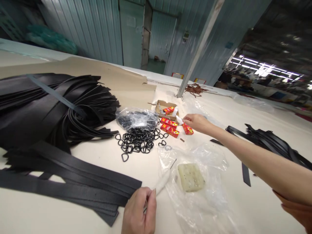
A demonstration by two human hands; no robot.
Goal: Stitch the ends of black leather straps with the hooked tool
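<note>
The white piece (pixel 179 120), perhaps a small bottle, is pinched in the right hand's (pixel 197 123) fingertips beside the carton (pixel 161 115); its long axis seems to slant from those fingers toward the carton. From the left hand (pixel 139 211) it lies ahead and rightward, well apart. The left fingers curl together; whether they grip the blurred whitish sliver (pixel 163 182) beyond them, I cannot tell. 3 glossy red boxes (pixel 170 130) lie outside the thin cardboard carton. Black D-shaped rings (pixel 138 139), flat grained black straps (pixel 85 195) and a pale, waxy-looking square block (pixel 190 177) on wrinkled clear plastic (pixel 214 191) lie around.
</note>
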